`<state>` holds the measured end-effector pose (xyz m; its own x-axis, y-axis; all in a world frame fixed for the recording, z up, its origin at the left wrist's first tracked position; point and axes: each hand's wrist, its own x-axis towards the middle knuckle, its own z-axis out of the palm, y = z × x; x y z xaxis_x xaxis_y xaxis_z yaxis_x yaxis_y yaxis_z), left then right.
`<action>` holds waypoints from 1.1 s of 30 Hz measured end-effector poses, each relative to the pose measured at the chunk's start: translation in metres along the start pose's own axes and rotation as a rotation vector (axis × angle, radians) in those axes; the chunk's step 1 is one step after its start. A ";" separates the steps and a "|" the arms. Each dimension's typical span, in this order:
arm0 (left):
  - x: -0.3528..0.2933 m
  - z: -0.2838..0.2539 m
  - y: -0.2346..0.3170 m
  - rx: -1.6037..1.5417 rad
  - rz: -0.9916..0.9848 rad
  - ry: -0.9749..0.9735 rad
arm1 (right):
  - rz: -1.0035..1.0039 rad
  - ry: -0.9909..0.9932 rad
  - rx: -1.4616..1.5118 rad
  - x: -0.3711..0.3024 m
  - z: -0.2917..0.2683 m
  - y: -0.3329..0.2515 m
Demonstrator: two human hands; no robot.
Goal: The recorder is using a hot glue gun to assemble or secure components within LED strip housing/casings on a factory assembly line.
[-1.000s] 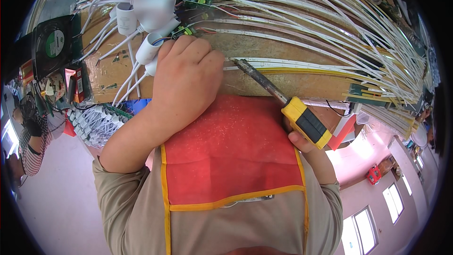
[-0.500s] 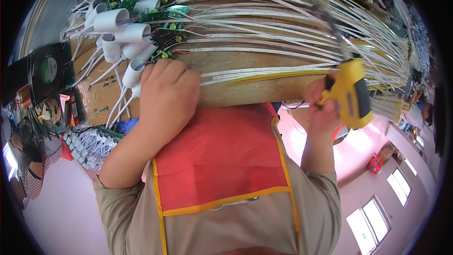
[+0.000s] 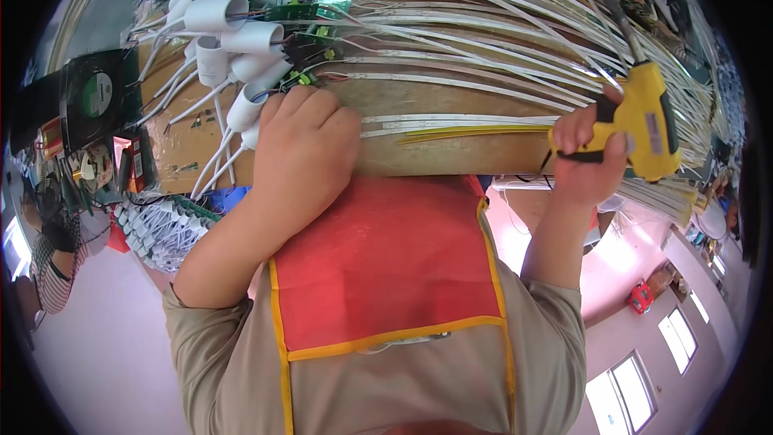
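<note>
Nearest the wearer, a red apron (image 3: 386, 266) with yellow edging hangs at the bench's front edge. The left hand (image 3: 310, 133) rests at the brown board (image 3: 419, 163), fingers curled in and close together; what they hold, if anything, cannot be told. Just beside them lies a white cylindrical housing (image 3: 244, 109). The right hand (image 3: 592, 145) grips a yellow-and-black soldering gun (image 3: 656, 125) by its handle, fingers wrapped round it, the shaft directed toward the bench's far right; the tip is not clear.

Beyond the hands, the nearest white strips (image 3: 467, 122) run rightward, alongside yellow strips (image 3: 475, 134). Whether these white ones are joined at their left ends cannot be confirmed, the hand being in the way.

Farther up, several strips appear already wired to green circuit boards (image 3: 291, 12) beside more housings. That portion is judged done. The boards lie outside the housings, so fitting them in, if required, appears outstanding. The number of unjoined strips cannot be established.
</note>
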<state>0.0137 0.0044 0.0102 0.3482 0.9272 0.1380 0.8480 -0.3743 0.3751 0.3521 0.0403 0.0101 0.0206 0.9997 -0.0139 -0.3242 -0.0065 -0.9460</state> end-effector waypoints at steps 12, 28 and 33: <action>0.000 0.000 0.000 0.008 -0.001 -0.003 | 0.103 -0.258 0.141 -0.058 0.020 0.054; -0.001 0.004 0.000 0.000 0.017 0.051 | 0.170 -0.237 0.200 -0.058 0.021 0.055; -0.005 -0.003 0.003 -0.065 0.031 0.051 | 0.164 -0.240 0.191 -0.059 0.020 0.056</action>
<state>0.0133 -0.0009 0.0133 0.3516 0.9153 0.1962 0.8088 -0.4026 0.4286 0.3135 -0.0187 -0.0350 -0.2622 0.9630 -0.0624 -0.4762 -0.1853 -0.8596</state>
